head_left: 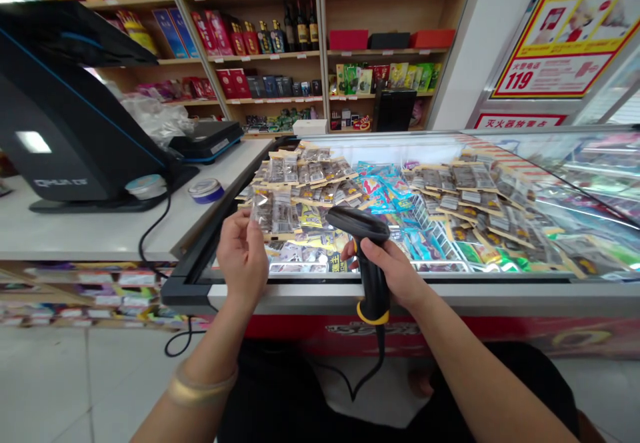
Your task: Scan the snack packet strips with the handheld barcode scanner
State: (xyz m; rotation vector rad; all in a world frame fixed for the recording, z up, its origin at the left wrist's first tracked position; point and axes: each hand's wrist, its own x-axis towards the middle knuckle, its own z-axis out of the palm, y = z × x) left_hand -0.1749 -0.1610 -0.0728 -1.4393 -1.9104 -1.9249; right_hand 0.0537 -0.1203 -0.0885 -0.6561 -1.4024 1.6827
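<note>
A clear-fronted snack packet [273, 211] is pinched at its left edge by my left hand [243, 253], held up over the freezer's left end. Its back is turned from me. My right hand [393, 266] is wrapped round the grip of a black barcode scanner [373, 283] with a yellow band at its base. The scanner's head points left, towards the packet, and its cable hangs down in front of the freezer. Below and behind both hands lie many similar packets in a pile [310, 166], with blue packets [383, 186] in the middle.
Another pile of brown packets [475, 186] covers the right part of the chest freezer [320, 290]. On the left, a white counter [100, 233] bears a black checkout terminal [85, 110], a scale [210, 142] and a round tape roll [206, 191]. Stocked shelves [270, 56] stand behind.
</note>
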